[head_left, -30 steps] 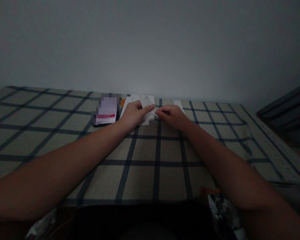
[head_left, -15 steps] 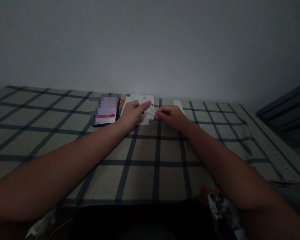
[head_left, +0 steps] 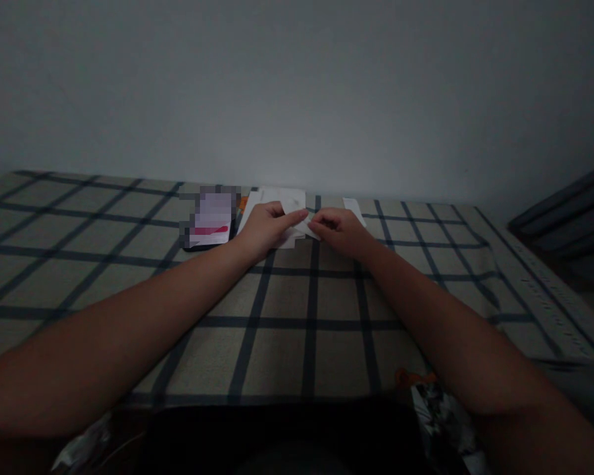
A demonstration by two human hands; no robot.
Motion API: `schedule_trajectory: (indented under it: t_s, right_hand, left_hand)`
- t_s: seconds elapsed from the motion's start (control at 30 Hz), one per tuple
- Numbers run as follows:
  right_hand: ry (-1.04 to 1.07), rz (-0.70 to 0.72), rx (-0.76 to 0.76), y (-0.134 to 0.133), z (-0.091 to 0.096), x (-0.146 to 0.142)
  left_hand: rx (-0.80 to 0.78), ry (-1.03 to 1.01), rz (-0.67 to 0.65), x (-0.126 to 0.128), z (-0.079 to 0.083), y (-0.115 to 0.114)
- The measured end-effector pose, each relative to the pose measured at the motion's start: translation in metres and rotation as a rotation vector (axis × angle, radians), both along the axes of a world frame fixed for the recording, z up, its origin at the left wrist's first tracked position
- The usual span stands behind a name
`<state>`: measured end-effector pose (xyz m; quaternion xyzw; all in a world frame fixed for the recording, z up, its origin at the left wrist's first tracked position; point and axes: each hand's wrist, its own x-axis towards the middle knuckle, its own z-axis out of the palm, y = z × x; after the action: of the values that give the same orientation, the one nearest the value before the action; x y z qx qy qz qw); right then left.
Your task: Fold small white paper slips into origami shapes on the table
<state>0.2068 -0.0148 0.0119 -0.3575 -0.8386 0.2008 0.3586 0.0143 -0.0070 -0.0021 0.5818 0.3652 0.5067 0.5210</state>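
Note:
Both hands meet over white paper sheets point(head_left: 290, 196) lying near the wall side of the table. My left hand point(head_left: 268, 227) is closed on a small piece of white paper point(head_left: 301, 229), its thumb stretched along the top. The fingertips of my right hand point(head_left: 339, 229) pinch the right end of this same piece. How the piece is folded is too small and dark to make out. Part of the sheets is hidden beneath my left hand.
A phone point(head_left: 212, 221) with a lit, partly blurred screen lies left of the sheets. Behind it an orange object point(head_left: 243, 202) peeks out. Another white slip point(head_left: 354, 208) lies behind my right hand. A checked cloth point(head_left: 287, 356) covers the table, and a wall point(head_left: 297, 92) rises behind it.
My left hand has shifted slightly right and toward me, its thumb now closer to my right fingertips. The small paper piece between the hands lies lower and flatter.

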Motion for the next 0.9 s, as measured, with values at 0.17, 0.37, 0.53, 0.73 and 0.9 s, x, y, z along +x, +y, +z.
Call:
schedule_trajectory:
  t_s: [0.17,0.37,0.53,0.73,0.9]
  right_hand:
    - [-0.004,0.021,-0.024,0.0,-0.002,0.0]
    - [-0.043,0.01,0.034,0.0,0.001,-0.002]
    - [-0.03,0.002,0.02,-0.002,0.003,-0.001]
    - [0.012,-0.063,-0.014,0.002,-0.001,0.002]
    - [-0.084,-0.072,0.037,0.004,-0.003,0.002]
  left_hand:
    - [-0.026,-0.011,-0.038,0.0,0.0,-0.002]
    - [-0.04,-0.03,-0.046,0.002,0.002,-0.004]
    - [-0.024,-0.019,0.05,0.001,0.0,0.002]
    - [0.057,0.034,0.176,-0.001,-0.004,0.009]
    - [0.085,0.103,0.183,-0.001,-0.003,0.006]
